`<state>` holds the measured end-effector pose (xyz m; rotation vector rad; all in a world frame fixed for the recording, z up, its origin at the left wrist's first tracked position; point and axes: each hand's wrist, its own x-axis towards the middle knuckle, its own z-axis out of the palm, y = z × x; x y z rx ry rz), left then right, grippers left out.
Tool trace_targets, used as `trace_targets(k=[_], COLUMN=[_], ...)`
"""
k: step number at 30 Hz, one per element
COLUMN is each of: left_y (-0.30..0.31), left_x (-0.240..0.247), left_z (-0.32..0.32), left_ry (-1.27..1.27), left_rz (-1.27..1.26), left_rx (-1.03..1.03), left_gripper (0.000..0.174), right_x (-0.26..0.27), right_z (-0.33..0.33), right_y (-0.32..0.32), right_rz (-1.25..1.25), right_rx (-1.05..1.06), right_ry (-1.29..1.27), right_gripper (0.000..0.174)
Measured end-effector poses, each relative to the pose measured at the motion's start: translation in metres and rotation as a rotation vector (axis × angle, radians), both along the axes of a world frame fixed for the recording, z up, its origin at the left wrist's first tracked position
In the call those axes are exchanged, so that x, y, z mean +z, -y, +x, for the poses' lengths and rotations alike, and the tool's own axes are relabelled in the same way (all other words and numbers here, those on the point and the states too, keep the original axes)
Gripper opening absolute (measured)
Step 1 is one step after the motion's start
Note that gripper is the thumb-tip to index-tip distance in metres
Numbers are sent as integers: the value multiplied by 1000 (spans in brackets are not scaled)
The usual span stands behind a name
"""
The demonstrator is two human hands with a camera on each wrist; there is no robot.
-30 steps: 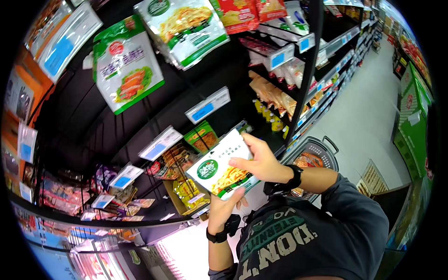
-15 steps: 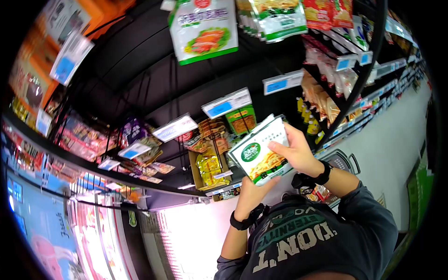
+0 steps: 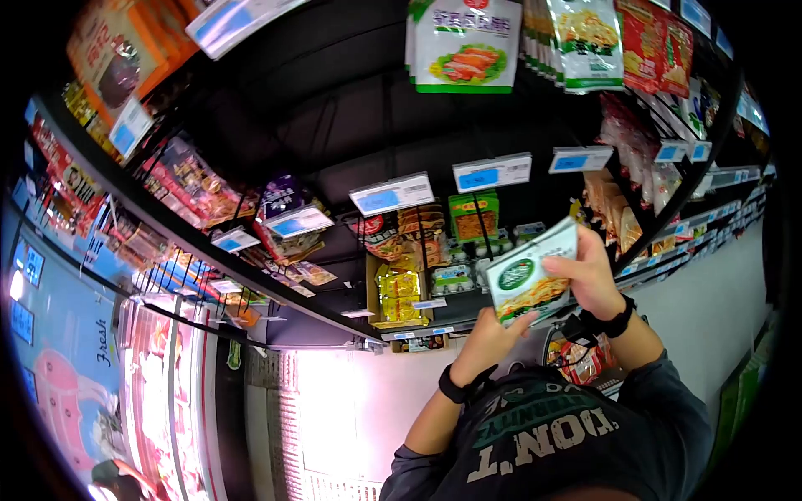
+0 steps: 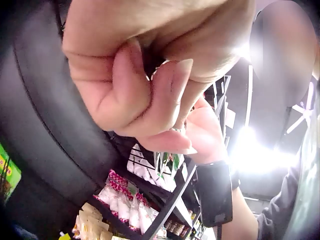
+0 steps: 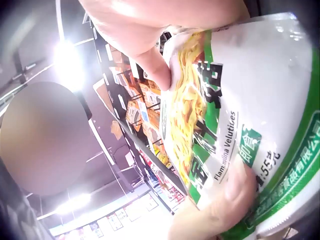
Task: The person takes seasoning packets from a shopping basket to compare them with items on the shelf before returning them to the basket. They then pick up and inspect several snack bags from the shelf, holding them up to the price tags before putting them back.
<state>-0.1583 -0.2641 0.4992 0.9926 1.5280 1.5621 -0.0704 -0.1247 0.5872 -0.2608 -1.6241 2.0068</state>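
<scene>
A white and green packet of enoki mushrooms [image 3: 530, 280], printed with yellow strands, is held up in front of the shelves by both hands. More packet edges show fanned behind it. My right hand [image 3: 591, 271] grips its right side, thumb across the front. Down at the lower edge, my left hand [image 3: 491, 341] pinches it. In the right wrist view, the left thumb presses on the front of the packet [image 5: 270, 75] near the printed price. The fingers of my left hand [image 4: 145, 90] are curled in the left wrist view, where they mostly hide the packet.
Similar white and green packets [image 3: 585, 42] hang on the upper rack beside white seasoning pouches [image 3: 468, 50]. Price tags [image 3: 493, 173] stick out from the hooks. Yellow packs fill a carton [image 3: 397, 292] lower down. A basket with packaged goods [image 3: 581, 359] stands by the person.
The head view has swung left, so the shelves sit further right. Both hands keep hold of the packet, which has turned more edge-on and shows the packets behind it.
</scene>
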Motion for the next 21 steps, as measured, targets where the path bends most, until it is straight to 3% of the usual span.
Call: trace_targets(k=[5, 8, 10, 11, 14, 21], left_y=[-12, -15, -39, -38, -25, -55], left_x=[31, 23, 28, 20, 34, 59], left_z=[2, 0, 18, 16, 12, 31], left_ry=[-66, -132, -152, -126, 100, -7], left_rz=[32, 17, 56, 113, -22, -155], left_rx=[-85, -106, -199, -202, -121, -316], left_gripper=[31, 33, 31, 28, 24, 31], right_x=[3, 0, 10, 4, 1, -9], right_z=[6, 7, 42, 41, 20, 63], right_y=[-3, -3, -11, -13, -4, -22], right_rz=[18, 72, 218, 260, 182, -4], right_rx=[-128, -163, -369, -367, -317, -420], right_ry=[-101, -151, -94, -97, -237, -391], right_gripper=[30, 29, 23, 22, 22, 23])
